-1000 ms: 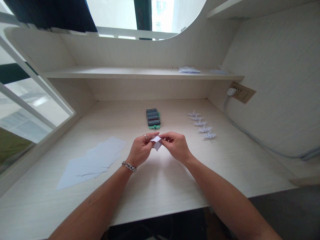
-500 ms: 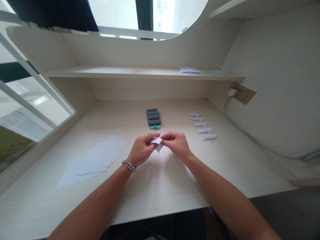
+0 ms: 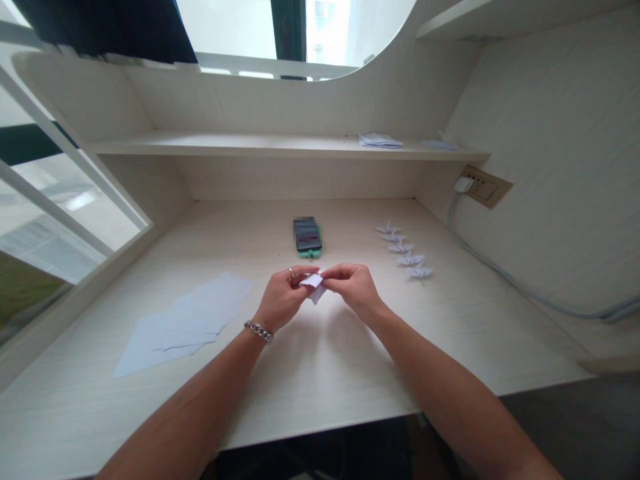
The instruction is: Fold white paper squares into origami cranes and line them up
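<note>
A small piece of folded white paper (image 3: pixel 314 283) is held above the desk between my two hands. My left hand (image 3: pixel 283 297), with a ring and a chain bracelet, pinches it from the left. From the right, my right hand (image 3: pixel 354 288) grips its edge between thumb and forefinger. One flap of the paper points down below the fingers. Just beyond the hands lies a phone (image 3: pixel 307 235) with a green case. Several folded paper cranes (image 3: pixel 401 248) stand in a slanting row to the right.
Loose sheets of white paper (image 3: pixel 200 313) overlap on the left of the desk (image 3: pixel 320 400). A shelf (image 3: pixel 280 147) above the back carries folded papers (image 3: pixel 380 140). At right, a grey cable (image 3: pixel 500 270) runs from a wall socket (image 3: pixel 487 187).
My hands keep hold of the folded paper. The paper and my left fingers have shifted very slightly left; everything else looks the same.
</note>
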The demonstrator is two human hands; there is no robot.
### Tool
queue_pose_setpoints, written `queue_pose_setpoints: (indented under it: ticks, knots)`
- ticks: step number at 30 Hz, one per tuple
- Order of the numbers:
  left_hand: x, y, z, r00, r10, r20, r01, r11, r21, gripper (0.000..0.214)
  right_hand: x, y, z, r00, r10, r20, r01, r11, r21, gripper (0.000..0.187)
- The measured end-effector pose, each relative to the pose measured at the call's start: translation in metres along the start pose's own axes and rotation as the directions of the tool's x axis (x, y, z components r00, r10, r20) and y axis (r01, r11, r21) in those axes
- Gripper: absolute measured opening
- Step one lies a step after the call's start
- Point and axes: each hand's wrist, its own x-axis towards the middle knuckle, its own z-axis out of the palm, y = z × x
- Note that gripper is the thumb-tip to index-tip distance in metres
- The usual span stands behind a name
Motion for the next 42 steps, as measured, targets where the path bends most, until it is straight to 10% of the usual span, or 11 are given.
queue_pose_setpoints:
  ticks: [12, 26, 42]
  knots:
    - [0.0003, 0.0042, 0.0020, 0.994, -0.112, -0.012, 0.108, 0.977, -0.183, 0.028, -0.0028, -0.0043, 0.0007, 0.988, 0.148, 0.047, -0.147, 0.989, -0.027, 0.022]
    - [0.0006, -0.0017, -0.0002, 0.998, 0.059, -0.010, -0.060, 0.986, -0.153, 0.016, 0.0012, 0.0007, 0.0006, 0.994, 0.100, 0.048, -0.107, 0.980, 0.166, 0.018]
    - [0.0008, 0.0000, -0.0003, 0.988, -0.152, 0.024, 0.152, 0.946, -0.287, 0.030, -0.0004, -0.0007, -0.0010, 0.996, 0.058, 0.071, -0.063, 0.995, 0.075, 0.028]
